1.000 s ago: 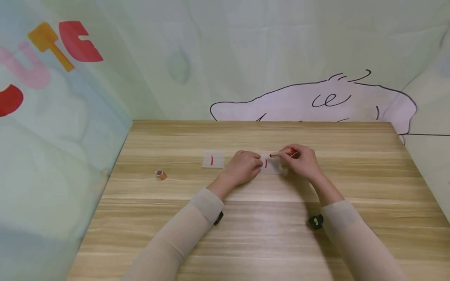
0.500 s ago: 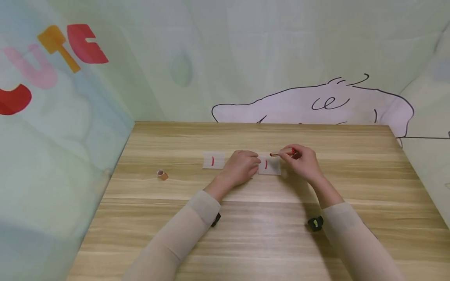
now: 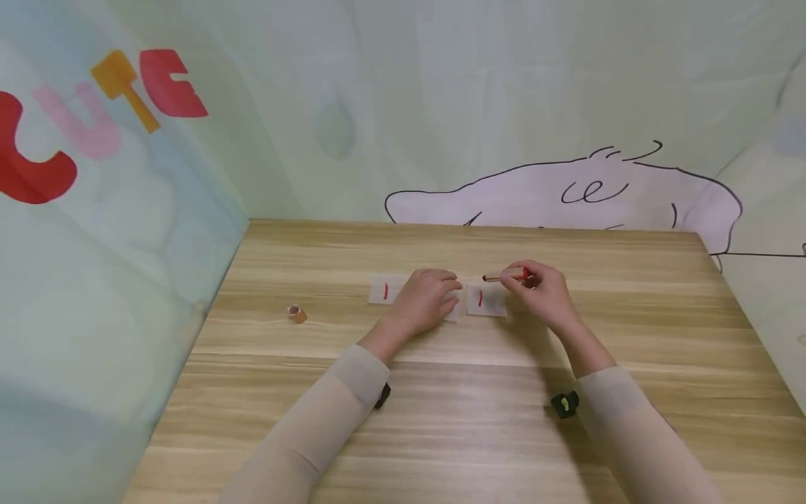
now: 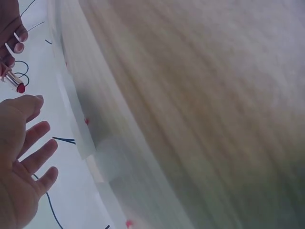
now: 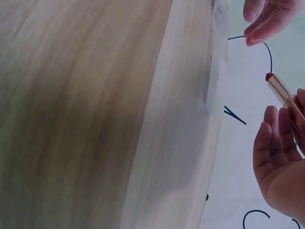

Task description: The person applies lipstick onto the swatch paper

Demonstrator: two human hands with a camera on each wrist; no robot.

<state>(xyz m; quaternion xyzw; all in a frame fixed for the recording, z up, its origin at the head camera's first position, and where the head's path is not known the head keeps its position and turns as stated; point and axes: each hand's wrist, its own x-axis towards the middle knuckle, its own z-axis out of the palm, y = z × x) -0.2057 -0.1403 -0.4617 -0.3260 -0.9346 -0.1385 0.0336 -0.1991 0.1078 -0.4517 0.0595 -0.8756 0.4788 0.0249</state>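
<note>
My right hand (image 3: 541, 290) pinches a lipstick (image 5: 281, 91) with a gold tube and a red tip, held above the table. Below its tip, a small white paper square (image 3: 494, 304) bears one short red stroke. My left hand (image 3: 425, 301) hovers just left of that square, fingers loosely spread with nothing gripped, as the left wrist view shows. Under it, the edge of another white paper piece (image 3: 450, 317) peeks out, mostly hidden. Farther left lies a paper square (image 3: 380, 294) with a similar red stroke, partly covered by the left hand.
A copper-coloured lipstick cap (image 3: 297, 313) lies on its side at the left of the wooden table (image 3: 478, 434). Printed cloth walls (image 3: 441, 105) stand along the table's back and left edges. A dark device (image 3: 564, 404) sits at the right wrist.
My left hand has drawn back leftward from the right paper square, and a further paper edge now shows beneath it. The right hand keeps the lipstick in nearly the same spot. The head view shifted slightly.
</note>
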